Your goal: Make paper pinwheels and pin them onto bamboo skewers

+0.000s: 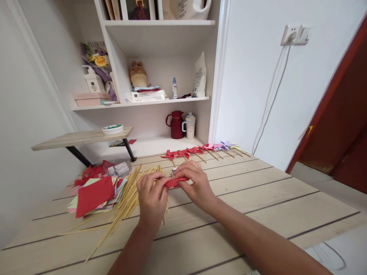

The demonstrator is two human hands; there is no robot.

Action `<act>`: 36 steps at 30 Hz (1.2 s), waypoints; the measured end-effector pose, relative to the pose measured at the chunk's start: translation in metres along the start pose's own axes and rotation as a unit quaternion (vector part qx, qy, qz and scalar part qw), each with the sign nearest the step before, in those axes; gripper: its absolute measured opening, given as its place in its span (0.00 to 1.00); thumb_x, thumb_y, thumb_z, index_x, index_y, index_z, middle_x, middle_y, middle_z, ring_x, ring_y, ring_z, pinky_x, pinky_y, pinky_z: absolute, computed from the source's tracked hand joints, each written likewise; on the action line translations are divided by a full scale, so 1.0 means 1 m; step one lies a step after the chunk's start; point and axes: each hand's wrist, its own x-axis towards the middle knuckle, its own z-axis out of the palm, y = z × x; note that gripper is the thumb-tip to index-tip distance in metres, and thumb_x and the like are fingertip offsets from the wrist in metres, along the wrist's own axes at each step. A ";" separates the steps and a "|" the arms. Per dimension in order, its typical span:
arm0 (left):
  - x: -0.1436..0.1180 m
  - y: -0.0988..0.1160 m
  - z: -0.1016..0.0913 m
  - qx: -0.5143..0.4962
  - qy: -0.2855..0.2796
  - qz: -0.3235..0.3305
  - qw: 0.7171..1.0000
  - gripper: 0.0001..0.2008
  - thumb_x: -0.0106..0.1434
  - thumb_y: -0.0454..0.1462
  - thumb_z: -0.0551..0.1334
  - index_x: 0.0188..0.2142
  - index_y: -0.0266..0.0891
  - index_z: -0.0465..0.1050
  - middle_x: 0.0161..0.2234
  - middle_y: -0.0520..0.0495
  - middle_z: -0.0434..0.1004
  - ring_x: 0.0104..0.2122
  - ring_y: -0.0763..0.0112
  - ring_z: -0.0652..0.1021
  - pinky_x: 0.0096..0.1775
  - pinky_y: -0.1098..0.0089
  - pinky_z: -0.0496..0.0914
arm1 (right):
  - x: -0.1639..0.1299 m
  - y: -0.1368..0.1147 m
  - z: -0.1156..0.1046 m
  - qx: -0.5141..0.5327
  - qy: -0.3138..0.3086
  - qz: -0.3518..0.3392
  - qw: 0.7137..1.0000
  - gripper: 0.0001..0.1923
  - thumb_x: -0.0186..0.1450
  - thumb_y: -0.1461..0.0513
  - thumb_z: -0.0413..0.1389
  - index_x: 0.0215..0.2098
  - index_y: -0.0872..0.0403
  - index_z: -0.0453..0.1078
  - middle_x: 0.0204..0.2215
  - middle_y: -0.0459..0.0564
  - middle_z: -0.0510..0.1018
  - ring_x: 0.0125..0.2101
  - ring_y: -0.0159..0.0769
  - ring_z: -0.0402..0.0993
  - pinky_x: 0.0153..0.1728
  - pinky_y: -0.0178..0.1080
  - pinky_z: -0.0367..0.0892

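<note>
Between my two hands, above the middle of the table, is a small folded piece of red paper (pixel 172 183). My left hand (pixel 153 194) pinches its left end, and my right hand (pixel 195 183) pinches its right end. Just behind the paper stands a small pale object (pixel 173 170), mostly hidden by my fingers. Left of my left hand lies a loose heap of thin wooden sticks (pixel 129 194). Beyond it is a stack of coloured paper sheets with a red sheet (pixel 96 194) on top.
Finished paper pinwheels (pixel 183 153) on sticks line the table's back edge. Red paper pieces (pixel 91 172) and a clear plastic packet (pixel 119 168) lie by a small raised shelf (pixel 83 138). A dark red jug (pixel 177 126) and a speckled cup (pixel 190 126) stand behind.
</note>
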 end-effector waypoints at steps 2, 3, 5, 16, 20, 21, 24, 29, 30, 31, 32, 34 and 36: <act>-0.001 -0.003 0.002 -0.011 -0.002 -0.044 0.999 0.10 0.66 0.36 0.65 0.48 0.44 0.75 0.43 0.45 0.76 0.45 0.61 0.77 0.48 0.58 0.69 | 0.002 0.005 0.001 0.064 -0.001 0.111 0.992 0.03 0.62 0.63 0.65 0.30 0.50 0.77 0.33 0.48 0.82 0.39 0.42 0.75 0.46 0.48 0.66; -0.002 -0.005 0.002 -0.023 0.003 -0.069 0.997 0.14 0.67 0.39 0.65 0.51 0.44 0.74 0.45 0.44 0.75 0.47 0.59 0.76 0.50 0.57 0.69 | 0.003 0.008 0.001 0.110 0.009 0.172 0.979 0.04 0.60 0.61 0.66 0.29 0.51 0.77 0.32 0.49 0.82 0.38 0.42 0.75 0.45 0.47 0.67; -0.003 -0.009 0.001 -0.053 0.016 -0.135 0.989 0.16 0.69 0.42 0.62 0.55 0.44 0.71 0.48 0.42 0.75 0.50 0.59 0.75 0.53 0.56 0.68 | 0.005 0.013 0.000 0.214 0.025 0.293 0.931 0.08 0.57 0.58 0.68 0.27 0.52 0.75 0.29 0.47 0.80 0.33 0.40 0.74 0.40 0.44 0.68; -0.010 -0.038 0.000 -0.116 0.070 -0.463 0.876 0.20 0.70 0.49 0.53 0.35 0.39 0.76 0.29 0.47 0.77 0.29 0.65 0.76 0.36 0.64 0.71 | 0.010 0.023 -0.005 0.424 0.080 0.394 0.812 0.15 0.48 0.55 0.75 0.26 0.52 0.78 0.25 0.44 0.80 0.29 0.34 0.71 0.39 0.38 0.66; -0.009 -0.037 -0.001 -0.106 0.086 -0.471 0.872 0.19 0.69 0.48 0.54 0.34 0.38 0.77 0.28 0.48 0.77 0.28 0.66 0.76 0.35 0.65 0.71 | 0.009 0.029 -0.008 0.406 0.076 0.385 0.825 0.15 0.49 0.54 0.74 0.27 0.52 0.78 0.27 0.45 0.80 0.30 0.35 0.72 0.39 0.39 0.67; -0.007 -0.037 -0.002 -0.100 0.092 -0.470 0.872 0.18 0.69 0.47 0.54 0.34 0.38 0.77 0.28 0.48 0.77 0.28 0.66 0.76 0.35 0.66 0.71 | 0.008 0.031 -0.009 0.396 0.074 0.385 0.830 0.15 0.49 0.54 0.74 0.27 0.52 0.78 0.26 0.45 0.80 0.30 0.35 0.72 0.39 0.39 0.67; -0.004 -0.041 -0.007 -0.082 0.120 -0.470 0.871 0.17 0.69 0.46 0.53 0.34 0.39 0.76 0.27 0.49 0.77 0.29 0.67 0.76 0.35 0.67 0.71 | 0.006 0.037 -0.012 0.373 0.062 0.380 0.844 0.15 0.49 0.54 0.74 0.27 0.52 0.77 0.25 0.44 0.79 0.29 0.36 0.71 0.38 0.40 0.67; -0.010 -0.064 -0.014 -0.007 0.057 -0.480 0.875 0.20 0.71 0.44 0.47 0.36 0.39 0.75 0.30 0.47 0.79 0.30 0.67 0.78 0.35 0.67 0.71 | 0.001 0.045 -0.014 0.336 0.062 0.379 0.860 0.14 0.50 0.54 0.74 0.27 0.51 0.77 0.27 0.44 0.80 0.29 0.35 0.72 0.38 0.40 0.67; -0.013 -0.069 -0.015 0.003 0.028 -0.481 0.876 0.19 0.70 0.43 0.48 0.35 0.39 0.75 0.29 0.47 0.79 0.29 0.66 0.78 0.35 0.67 0.71 | 0.000 0.045 -0.014 0.330 0.058 0.381 0.862 0.15 0.50 0.53 0.73 0.27 0.51 0.77 0.27 0.45 0.80 0.29 0.36 0.72 0.38 0.41 0.68; -0.015 -0.073 -0.015 0.011 0.004 -0.480 0.877 0.17 0.69 0.43 0.50 0.34 0.40 0.75 0.28 0.47 0.79 0.29 0.65 0.78 0.35 0.66 0.71 | 0.000 0.045 -0.013 0.327 0.054 0.382 0.863 0.15 0.50 0.53 0.73 0.27 0.51 0.77 0.26 0.45 0.80 0.29 0.36 0.72 0.38 0.41 0.68; -0.017 -0.077 -0.015 0.022 -0.017 -0.476 0.879 0.15 0.68 0.42 0.52 0.34 0.40 0.76 0.28 0.47 0.79 0.30 0.64 0.78 0.36 0.66 0.71 | -0.001 0.046 -0.012 0.325 0.050 0.382 0.863 0.15 0.49 0.53 0.73 0.27 0.51 0.77 0.26 0.45 0.79 0.29 0.36 0.71 0.38 0.41 0.68; -0.020 -0.080 -0.014 0.046 -0.053 -0.464 0.883 0.12 0.66 0.41 0.56 0.35 0.40 0.77 0.32 0.45 0.81 0.34 0.61 0.79 0.40 0.64 0.71 | -0.002 0.045 -0.011 0.326 0.043 0.381 0.864 0.16 0.49 0.52 0.74 0.25 0.51 0.75 0.25 0.44 0.78 0.28 0.37 0.71 0.38 0.42 0.68; -0.020 -0.079 -0.013 0.072 -0.089 -0.444 0.889 0.11 0.65 0.38 0.57 0.37 0.40 0.78 0.36 0.43 0.82 0.38 0.59 0.79 0.45 0.61 0.70 | -0.003 0.045 -0.010 0.327 0.037 0.382 0.864 0.16 0.48 0.52 0.74 0.24 0.51 0.74 0.24 0.44 0.78 0.28 0.36 0.71 0.38 0.42 0.68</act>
